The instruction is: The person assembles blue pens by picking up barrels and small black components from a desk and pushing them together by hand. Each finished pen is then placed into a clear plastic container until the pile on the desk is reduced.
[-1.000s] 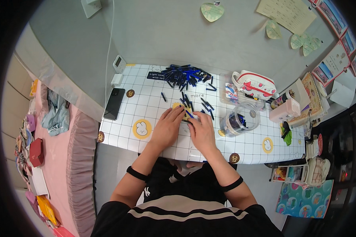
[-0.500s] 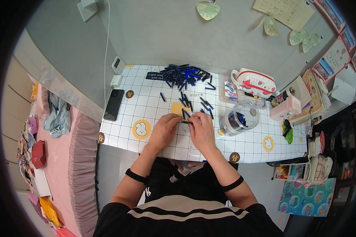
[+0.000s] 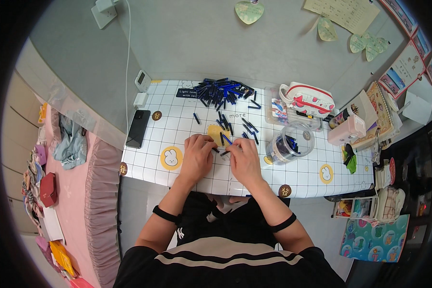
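My left hand (image 3: 198,157) is closed, with a short dark stick like an ink cartridge (image 3: 216,150) at its fingertips. Facing it, my right hand (image 3: 245,161) pinches another short dark piece (image 3: 224,153). A narrow gap parts the two pieces, just above the white grid-patterned table. Right beyond my fingertips lie a blue ink cartridge (image 3: 227,139) and a darker one (image 3: 222,139). Farther off, loose cartridges (image 3: 224,122) lie in small groups, and a large heap of blue and black ones (image 3: 221,91) sits at the back edge.
A clear round jar (image 3: 277,152) with cartridges inside stands right of my right hand. Behind it a white pencil case (image 3: 312,100) rests on a clear box. A black phone (image 3: 138,128) lies at the left edge. A pink box (image 3: 345,130) stands at the right.
My hands were together over one spot and have drawn slightly apart. A dark piece now shows at the fingertips of each. The heap and jar have stayed put.
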Motion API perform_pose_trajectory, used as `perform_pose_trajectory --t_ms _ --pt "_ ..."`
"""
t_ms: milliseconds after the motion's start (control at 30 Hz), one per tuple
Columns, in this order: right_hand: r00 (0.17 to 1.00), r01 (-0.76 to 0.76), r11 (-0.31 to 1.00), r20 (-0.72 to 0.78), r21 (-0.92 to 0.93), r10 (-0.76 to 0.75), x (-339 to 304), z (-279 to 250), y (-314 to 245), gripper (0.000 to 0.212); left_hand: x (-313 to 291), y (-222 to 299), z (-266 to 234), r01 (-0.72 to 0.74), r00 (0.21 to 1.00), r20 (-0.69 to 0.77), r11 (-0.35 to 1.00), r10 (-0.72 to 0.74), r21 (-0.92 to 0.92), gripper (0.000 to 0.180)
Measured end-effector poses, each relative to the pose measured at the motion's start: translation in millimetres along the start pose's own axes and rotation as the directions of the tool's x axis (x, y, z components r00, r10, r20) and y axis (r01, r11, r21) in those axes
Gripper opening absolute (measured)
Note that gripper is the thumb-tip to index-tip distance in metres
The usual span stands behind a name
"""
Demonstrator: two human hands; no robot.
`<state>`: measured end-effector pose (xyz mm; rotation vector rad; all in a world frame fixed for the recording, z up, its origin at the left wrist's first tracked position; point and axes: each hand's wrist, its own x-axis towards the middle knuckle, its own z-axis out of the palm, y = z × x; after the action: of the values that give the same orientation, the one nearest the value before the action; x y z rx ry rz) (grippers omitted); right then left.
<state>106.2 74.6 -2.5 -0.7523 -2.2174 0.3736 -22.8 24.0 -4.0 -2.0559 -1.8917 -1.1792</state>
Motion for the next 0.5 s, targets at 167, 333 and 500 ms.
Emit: perform_pose_trajectory --t_ms 167,333,500 --pt "0.996 0.033 0.996 0.084 0.085 -0.04 -0.8 -1.2 0.9 0.016 -0.2 -1.3 -1.0 0.015 0.999 0.033 0.999 -0.013 -0.051 0.017" --pt "0.99 0.113 0.987 0.066 0.117 -0.121 -1.1 1.6 3.6 0.013 -0.5 -1.6 -2.8 0.024 0.996 0.087 0.984 -0.009 -0.176 0.014" --pt "0.989 0.122 0.985 0.071 0.124 -0.131 -1.8 2.5 3.1 0.015 -0.8 -2.0 -2.2 0.012 0.998 0.059 0.969 0.003 -0.247 0.015"
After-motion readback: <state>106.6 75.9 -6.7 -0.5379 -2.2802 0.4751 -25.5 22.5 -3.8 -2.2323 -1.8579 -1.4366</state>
